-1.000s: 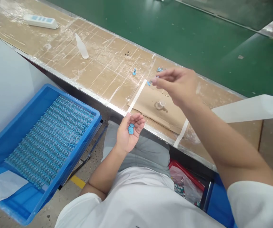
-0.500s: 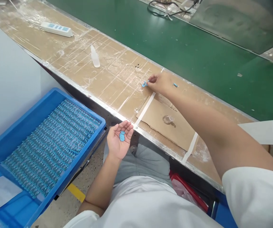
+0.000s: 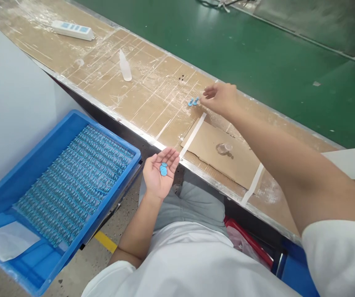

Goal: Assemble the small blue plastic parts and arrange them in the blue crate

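My left hand [image 3: 160, 175] is held palm up below the table edge, fingers loosely cupped, with a few small blue discs [image 3: 163, 169] resting in it. My right hand [image 3: 219, 97] reaches out over the cardboard-covered table [image 3: 152, 95]. Its fingertips are slightly apart and hover just right of two small blue parts [image 3: 192, 101] lying on the table. Nothing shows between those fingers.
A blue tray [image 3: 16, 181] at my left holds rows of blue parts [image 3: 72, 177] and a white sheet [image 3: 7, 241]. A white bottle [image 3: 124, 67], a power strip [image 3: 72, 30] and a clear small cup [image 3: 223, 148] lie on the table. A green belt [image 3: 257, 53] runs behind. A red bin [image 3: 251, 247] sits underneath.
My right hand went from above the table down to it, left a blue part beside another, and has now drawn slightly back to the right. The left hand stayed cupped with its discs.
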Tool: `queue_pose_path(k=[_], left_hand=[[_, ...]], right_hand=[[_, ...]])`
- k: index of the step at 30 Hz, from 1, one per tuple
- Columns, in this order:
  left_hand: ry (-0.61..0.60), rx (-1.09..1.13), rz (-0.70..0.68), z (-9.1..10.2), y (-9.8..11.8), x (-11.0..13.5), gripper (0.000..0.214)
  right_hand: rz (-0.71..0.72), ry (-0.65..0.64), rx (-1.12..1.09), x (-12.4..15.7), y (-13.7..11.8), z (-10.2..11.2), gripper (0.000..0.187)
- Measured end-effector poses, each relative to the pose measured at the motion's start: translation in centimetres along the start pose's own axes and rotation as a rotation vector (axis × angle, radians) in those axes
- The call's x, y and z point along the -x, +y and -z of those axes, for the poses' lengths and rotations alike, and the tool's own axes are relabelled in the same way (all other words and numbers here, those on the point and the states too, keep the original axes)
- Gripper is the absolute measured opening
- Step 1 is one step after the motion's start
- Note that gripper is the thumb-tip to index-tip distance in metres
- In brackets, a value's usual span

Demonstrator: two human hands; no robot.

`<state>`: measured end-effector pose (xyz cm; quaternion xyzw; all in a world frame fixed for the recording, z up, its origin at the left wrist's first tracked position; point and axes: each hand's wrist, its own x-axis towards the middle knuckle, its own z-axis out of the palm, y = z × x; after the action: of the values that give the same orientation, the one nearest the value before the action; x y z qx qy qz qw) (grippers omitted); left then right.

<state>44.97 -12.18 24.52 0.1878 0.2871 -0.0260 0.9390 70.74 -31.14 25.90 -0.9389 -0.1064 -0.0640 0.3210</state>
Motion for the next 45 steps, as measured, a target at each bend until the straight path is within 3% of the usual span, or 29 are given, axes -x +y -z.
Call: queue_pose_path(k=[2, 4, 7, 10, 13, 16, 19, 22, 26, 29, 33, 38, 42, 45], left_hand=[[-0.052, -0.005, -0.016, -0.2, -0.2, 0.0, 0.036], [-0.098, -0.004, -0.028, -0.5, -0.6, -0.1, 0.037], [-0.133, -0.02, -0.047, -1.1, -1.2, 0.1, 0.038], [-0.153, -0.047, -0.073, -1.9, -1.9, 0.5, 0.038], [-0.158, -0.053, -0.109, -2.6, -2.9, 1.2, 0.037], [-0.142, -0.028, -0.142, -2.9, -3.9, 1.8, 0.035], [-0.11, -0.006, -0.112, -2.9, -4.6, 2.1, 0.033], [-0.102, -0.011, -0.053, -2.6, -5.0, 2.2, 0.027], [-0.278, -0.11, 0.05, -1.4, -5.7, 2.6, 0.022], [-0.358, -0.188, 0.073, -0.6, -6.5, 3.0, 0.031], [-0.345, -0.232, 0.004, -0.4, -7.6, 3.0, 0.035], [-0.367, -0.19, -0.077, -0.9, -8.1, 2.5, 0.03], [-0.369, -0.101, -0.045, -1.5, -7.9, 1.9, 0.026], [-0.328, -0.058, -0.019, -1.7, -7.2, 1.4, 0.03]], right_hand=[[0.096, 0.102, -0.028, 2.3, -2.0, 1.8, 0.022], [0.257, 0.143, -0.095, 6.4, -4.7, 3.4, 0.015], [0.508, -0.062, -0.257, 14.2, -8.5, 4.5, 0.008], [0.491, -0.198, -0.317, 20.4, -9.9, 3.4, 0.02], [0.385, -0.191, -0.396, 23.3, -9.4, 1.6, 0.02], [0.288, -0.156, -0.464, 24.2, -8.9, 0.8, 0.014], [0.157, -0.147, -0.542, 24.8, -8.8, 1.3, 0.012], [-0.094, -0.233, -0.76, 25.0, -8.4, 2.8, 0.029], [-0.49, -0.307, -0.994, 24.1, -7.2, 5.1, 0.059], [-0.647, -0.399, -1.046, 23.3, -6.6, 6.2, 0.067], [-0.689, -0.514, -1.118, 22.9, -6.1, 6.1, 0.068], [-0.658, -0.531, -1.123, 22.7, -6.2, 5.5, 0.067], [-0.528, -0.431, -0.934, 22.2, -6.4, 6.2, 0.062], [-0.339, -0.126, -0.646, 19.6, -4.5, 7.1, 0.047]])
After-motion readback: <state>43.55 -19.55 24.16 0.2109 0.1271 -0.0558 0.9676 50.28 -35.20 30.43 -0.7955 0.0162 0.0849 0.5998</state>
